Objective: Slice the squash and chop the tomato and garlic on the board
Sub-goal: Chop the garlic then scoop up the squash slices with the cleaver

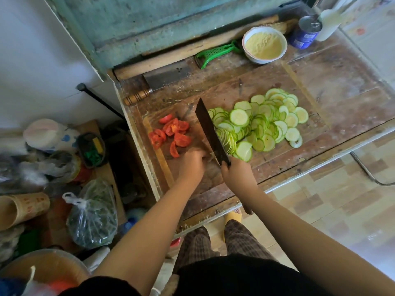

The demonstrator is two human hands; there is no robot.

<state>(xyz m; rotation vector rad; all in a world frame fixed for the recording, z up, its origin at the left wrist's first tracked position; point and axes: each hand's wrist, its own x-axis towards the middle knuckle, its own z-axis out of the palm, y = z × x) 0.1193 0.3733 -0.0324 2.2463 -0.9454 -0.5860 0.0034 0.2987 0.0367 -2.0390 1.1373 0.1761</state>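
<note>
The garlic is presumably the small pale thing under the left hand (193, 163), near the board's (277, 82) front edge, though it is too hidden to name with certainty. The fingers curl down over it, seemingly pinning it for the cut; what they hold cannot be told. The right hand (235, 174) grips the handle of the knife (210, 131), blade edge down and tip pointing away, just beside the left fingers, so it can likely chop close to them.

The tomato (171, 133) lies in red wedges left of the blade; the squash (260, 122) is spread in thin green-rimmed rounds to the right, touching the blade's flat. Both piles look pushed aside to free the middle strip, so slicing and tomato work seem done.

The board is worn, scarred wood on a table. At its back lie a cleaver (162, 79), a rolling pin (192, 50), a green peeler (215, 53), a bowl (264, 44) of yellow meal and a can (305, 33). Bags (92, 214) and tubs crowd the floor at left; pale tiles show at right.
</note>
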